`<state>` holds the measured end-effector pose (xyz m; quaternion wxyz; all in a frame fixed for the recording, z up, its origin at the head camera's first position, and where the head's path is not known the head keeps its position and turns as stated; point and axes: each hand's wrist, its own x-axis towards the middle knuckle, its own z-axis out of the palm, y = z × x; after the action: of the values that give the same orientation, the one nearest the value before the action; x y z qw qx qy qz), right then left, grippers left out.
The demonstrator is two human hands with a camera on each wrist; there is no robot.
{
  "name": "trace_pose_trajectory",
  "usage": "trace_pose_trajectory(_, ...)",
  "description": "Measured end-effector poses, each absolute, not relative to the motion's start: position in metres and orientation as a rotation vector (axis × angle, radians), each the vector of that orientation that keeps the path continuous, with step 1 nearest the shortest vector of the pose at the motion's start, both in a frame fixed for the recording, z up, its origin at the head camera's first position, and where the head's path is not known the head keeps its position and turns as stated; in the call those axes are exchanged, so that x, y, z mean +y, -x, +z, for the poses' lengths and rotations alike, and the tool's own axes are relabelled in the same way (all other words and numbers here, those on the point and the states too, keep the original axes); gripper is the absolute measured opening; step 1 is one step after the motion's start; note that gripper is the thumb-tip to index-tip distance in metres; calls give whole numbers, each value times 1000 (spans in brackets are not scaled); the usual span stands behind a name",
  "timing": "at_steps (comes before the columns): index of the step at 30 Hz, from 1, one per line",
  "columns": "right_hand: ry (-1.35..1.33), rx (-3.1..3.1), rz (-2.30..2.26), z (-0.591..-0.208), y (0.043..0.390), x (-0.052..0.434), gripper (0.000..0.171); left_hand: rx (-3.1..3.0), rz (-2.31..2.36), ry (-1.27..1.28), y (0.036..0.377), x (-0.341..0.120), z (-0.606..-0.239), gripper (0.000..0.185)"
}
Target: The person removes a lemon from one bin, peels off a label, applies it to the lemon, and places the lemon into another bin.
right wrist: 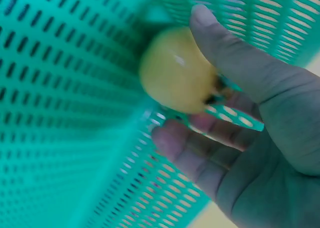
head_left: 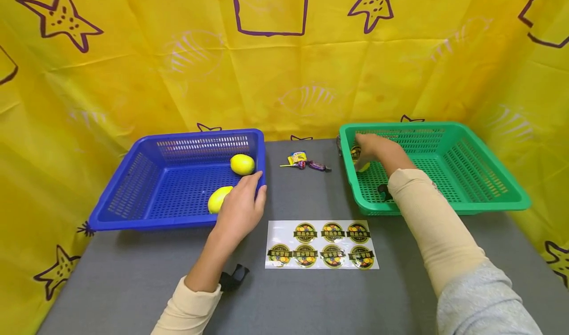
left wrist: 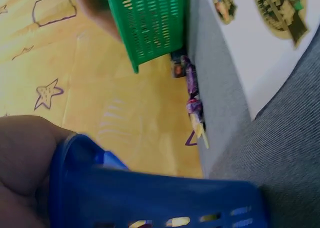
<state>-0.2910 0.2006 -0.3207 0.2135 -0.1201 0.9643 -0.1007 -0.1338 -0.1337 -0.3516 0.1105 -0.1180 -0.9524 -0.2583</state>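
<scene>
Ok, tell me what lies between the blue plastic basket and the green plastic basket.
Head view: wrapped candies lie on the grey table between them.

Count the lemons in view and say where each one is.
3. Two lie in the blue basket: back lemon, front lemon beside the left hand. The right hand holds a third lemon in the green basket.

In the head view the right hand (head_left: pixel 378 149) covers most of a yellow fruit (head_left: pixel 362 166) in the green basket (head_left: pixel 484 196) — only a sliver shows. The left hand (head_left: pixel 240 209) hides part of the near lemon (head_left: pixel 218 199). The sweets (head_left: pixel 304 162) are too small to read, and the right wrist view is smeared — the fruit's outline is soft.
</scene>
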Motion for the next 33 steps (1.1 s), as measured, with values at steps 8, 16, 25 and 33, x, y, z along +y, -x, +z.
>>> trace_pose_trajectory(8, 558, 2679, -149, -268, 251, 201, 66, -2870, -722, 313, 146, -167, -345, 35)
trace_pose_trajectory(16, 870, 2854, -277, -272, 162, 198, 60, -3252, -609, 246, 164, -202, -331, 55)
trace_pose_trajectory(25, 1012, 3016, -337, -340, 103, 202, 69, -3371, -543, 314, 178, -207, -340, 60)
trace_pose_trajectory(33, 1101, 3159, -329, -360, 98, 205, 75, -3232, -579, 267, 179, -204, -344, 60)
